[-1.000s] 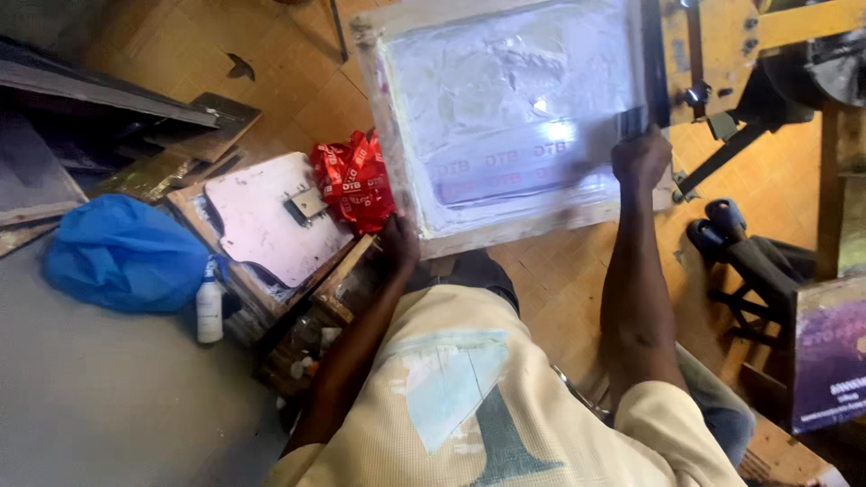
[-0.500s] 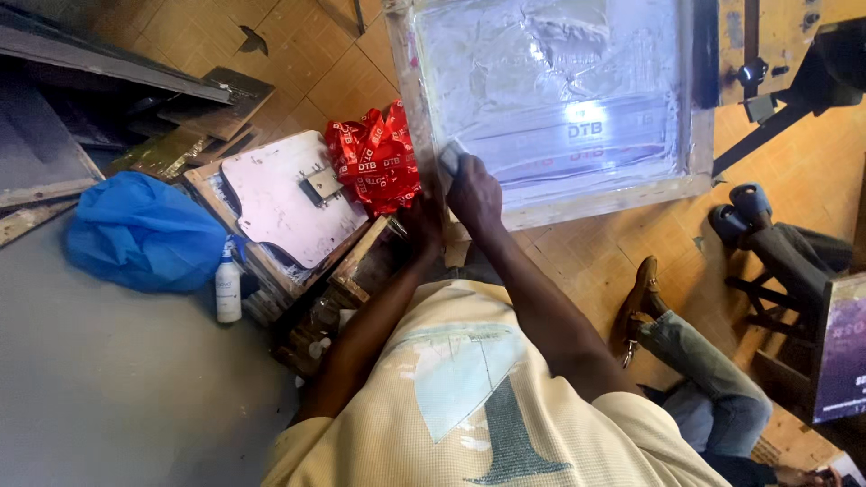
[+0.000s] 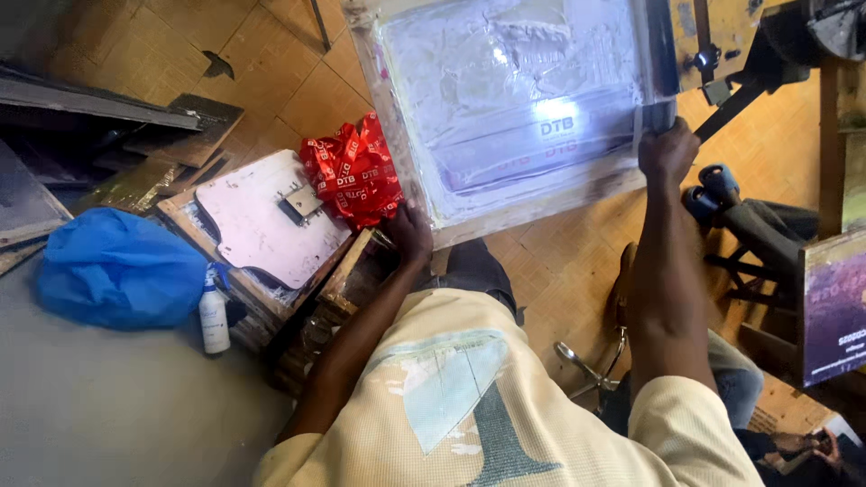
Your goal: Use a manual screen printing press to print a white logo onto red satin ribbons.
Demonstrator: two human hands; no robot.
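Both grips clenched on printing screen frame (image 3: 532,194): left hand (image 3: 410,236) at lower corner, right hand (image 3: 666,153) at opposite edge. Inked mesh between them; red printed ribbons (image 3: 354,169) piled just beside left grip.

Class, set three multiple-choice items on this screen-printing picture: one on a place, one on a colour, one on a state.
1. Where does the red ribbon bundle lie?
A. left of the printing screen frame
B. on the blue bag
C. under the stool

2. What colour is the bag beside the small white bottle?
A. green
B. blue
C. black

3. What is the right hand doing?
A. hanging free
B. gripping the frame's right edge
C. holding the bottle

Answers: 1 A, the bundle sits against the frame's left side; 2 B, the bag is plainly blue; 3 B, its fingers close on the frame edge, while the left hand rests at the frame's lower left corner.
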